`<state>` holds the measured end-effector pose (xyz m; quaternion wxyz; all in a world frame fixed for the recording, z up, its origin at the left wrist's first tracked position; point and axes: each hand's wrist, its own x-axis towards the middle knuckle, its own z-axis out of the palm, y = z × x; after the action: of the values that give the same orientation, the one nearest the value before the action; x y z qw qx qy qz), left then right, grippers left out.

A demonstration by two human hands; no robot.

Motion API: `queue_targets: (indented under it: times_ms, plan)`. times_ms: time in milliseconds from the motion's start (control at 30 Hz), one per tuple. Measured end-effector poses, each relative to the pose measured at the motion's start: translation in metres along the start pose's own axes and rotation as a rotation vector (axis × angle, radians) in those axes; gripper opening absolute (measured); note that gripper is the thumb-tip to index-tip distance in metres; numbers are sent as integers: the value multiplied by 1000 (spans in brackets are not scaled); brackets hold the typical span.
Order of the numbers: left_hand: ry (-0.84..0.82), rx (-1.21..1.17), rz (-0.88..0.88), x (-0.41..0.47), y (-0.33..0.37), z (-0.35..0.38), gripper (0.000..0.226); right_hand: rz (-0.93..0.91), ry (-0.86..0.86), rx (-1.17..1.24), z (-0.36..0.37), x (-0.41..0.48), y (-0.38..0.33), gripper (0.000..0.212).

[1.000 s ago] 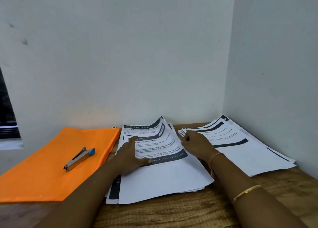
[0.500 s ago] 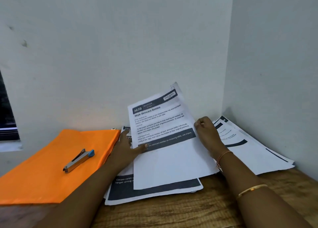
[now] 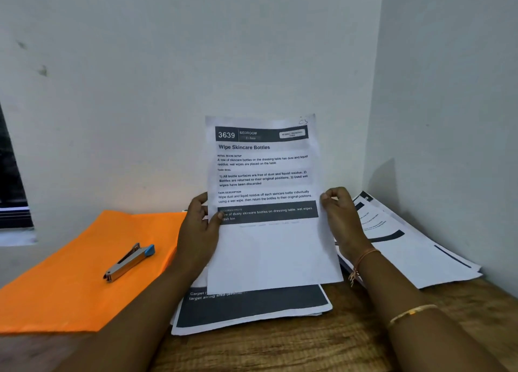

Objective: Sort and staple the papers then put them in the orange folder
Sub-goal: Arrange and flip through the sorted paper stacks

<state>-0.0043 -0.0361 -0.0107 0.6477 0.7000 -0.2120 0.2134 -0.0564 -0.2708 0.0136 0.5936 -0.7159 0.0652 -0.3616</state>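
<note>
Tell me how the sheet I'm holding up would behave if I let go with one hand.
Likely floppy: the sheet stands upright with the left hand and right hand each gripping a side edge. Probably light and easily creased: it looks thin.

Dim, bluish light; soft shadow on right wall (image 3: 443, 105); wide-angle edge warp; printed sheet (image 3: 266, 175) sharp

Left of the central paper stack (image 3: 252, 307) lies a folder (image 3: 70, 282) with a stapler (image 3: 129, 262) on it. Right of the stack lies a second stack (image 3: 414, 254); above it, a held sheet (image 3: 269, 248).
</note>
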Motion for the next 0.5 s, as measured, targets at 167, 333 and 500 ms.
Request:
queue_targets:
  times_ms: [167,333,500]
  plan:
    - [52,-25,48,1,0,-1,31,42,-42,46,1,-3,-2,19]
    - [59,-24,79,0,3,-1,31,50,-75,77,3,-5,-3,12]
    - [55,12,92,0,3,-1,31,58,-98,65,3,-4,-2,16]
